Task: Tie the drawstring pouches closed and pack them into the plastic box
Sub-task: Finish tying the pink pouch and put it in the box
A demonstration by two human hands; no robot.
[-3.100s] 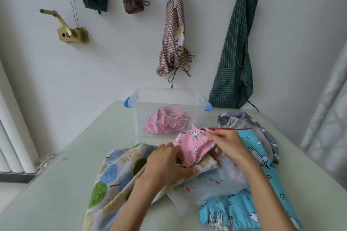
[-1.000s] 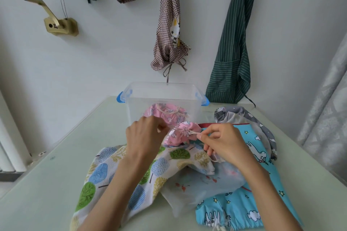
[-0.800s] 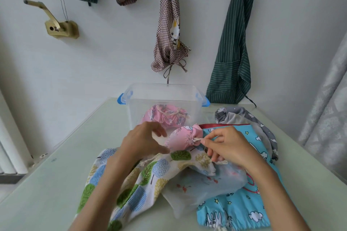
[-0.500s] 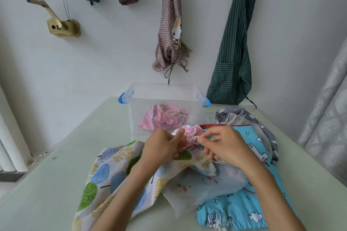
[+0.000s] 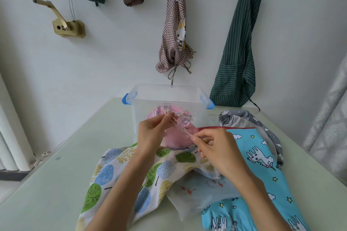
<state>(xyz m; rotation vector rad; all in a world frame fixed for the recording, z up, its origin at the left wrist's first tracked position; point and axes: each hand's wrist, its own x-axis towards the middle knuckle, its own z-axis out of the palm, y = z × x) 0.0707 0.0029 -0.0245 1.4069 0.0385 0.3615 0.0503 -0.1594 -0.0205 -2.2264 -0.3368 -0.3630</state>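
Note:
A small pink rabbit-print pouch sits gathered in front of the clear plastic box. Its cream drawstring runs between my hands. My left hand pinches the upper end of the cord near the box's front wall. My right hand pinches the lower end just right of the pouch. Another pink pouch, tied with cream cord, lies inside the box. The lower part of the held pouch is hidden behind my hands.
Loose pouches lie on the pale green table: a tree-print one under my left forearm, a pale translucent one, a blue unicorn-print one and a grey one at right. Aprons hang on the wall behind.
My left hand rose from the pouch's neck toward the box, drawing the cord up and taut. My right hand kept pinching the other end beside the pouch.

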